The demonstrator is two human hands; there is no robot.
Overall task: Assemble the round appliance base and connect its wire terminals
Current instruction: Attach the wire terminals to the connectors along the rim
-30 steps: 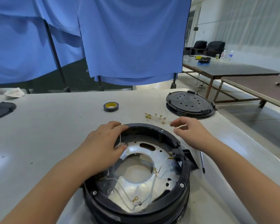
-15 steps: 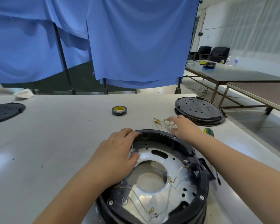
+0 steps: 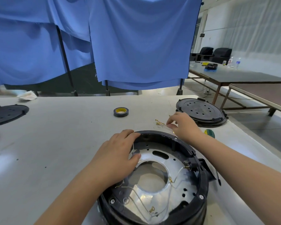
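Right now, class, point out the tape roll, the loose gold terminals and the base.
tape roll (image 3: 120, 112), head view, on its dark outer wall.
gold terminals (image 3: 159, 122), head view, on the loose cluster beside the fingertips.
base (image 3: 159, 133), head view, on its far black rim.

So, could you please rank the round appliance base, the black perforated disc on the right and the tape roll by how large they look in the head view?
1. Round appliance base, though it is nearest the camera.
2. Black perforated disc.
3. Tape roll, clearly smallest.
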